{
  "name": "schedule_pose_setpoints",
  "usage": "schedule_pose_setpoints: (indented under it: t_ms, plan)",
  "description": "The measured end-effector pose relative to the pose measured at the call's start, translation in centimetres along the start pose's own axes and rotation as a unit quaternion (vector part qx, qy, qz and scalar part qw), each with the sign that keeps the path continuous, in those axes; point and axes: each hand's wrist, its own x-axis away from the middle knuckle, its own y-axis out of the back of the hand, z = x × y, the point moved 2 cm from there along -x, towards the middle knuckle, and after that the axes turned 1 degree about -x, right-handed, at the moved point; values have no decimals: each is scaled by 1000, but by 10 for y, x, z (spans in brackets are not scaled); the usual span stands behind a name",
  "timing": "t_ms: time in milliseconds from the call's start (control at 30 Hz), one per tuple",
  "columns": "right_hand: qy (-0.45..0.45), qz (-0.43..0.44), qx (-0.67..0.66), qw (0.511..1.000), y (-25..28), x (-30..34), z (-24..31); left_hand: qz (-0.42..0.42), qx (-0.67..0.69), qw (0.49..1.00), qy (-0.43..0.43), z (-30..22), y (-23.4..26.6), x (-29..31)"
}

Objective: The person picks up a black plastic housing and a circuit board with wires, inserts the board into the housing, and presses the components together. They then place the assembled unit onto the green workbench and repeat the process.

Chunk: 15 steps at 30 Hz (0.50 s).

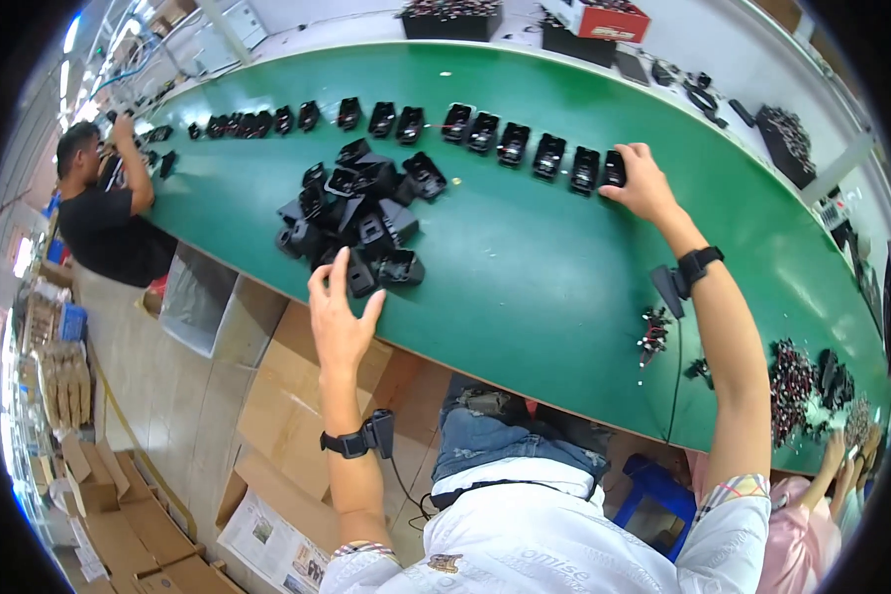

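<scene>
My right hand (645, 186) is closed around a small black plastic housing (614, 168), at the right end of a curved row on the green table. Its neighbour in the row, another black housing (584, 170), stands close beside it. My left hand (344, 322) is open, fingers apart, at the table's near edge. Just beyond its fingertips lies a heap of black plastic housings (371, 230), jumbled at different angles. Several housings of the row, such as one open-topped housing (514, 145), show hollow insides with small parts in them.
Small wired parts (653, 335) lie near my right forearm, with a larger dark-red pile (790, 391) farther right. A co-worker (109, 198) sits at the left end; another person's hands (841, 450) are at lower right. Black bins (452, 22) line the back; a cardboard box (302, 396) stands below.
</scene>
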Motion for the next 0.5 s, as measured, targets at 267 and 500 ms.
schedule_pose_setpoints:
  t_ms: [267, 500]
  plan:
    - [-24, 33, -8, 999, 0, 6, 21, -13, -26, 996, 88, -5, -8, -12]
    - [22, 68, -17, 997, 7, 19, 10, -70, -36, 997, 5, -8, -13, -8]
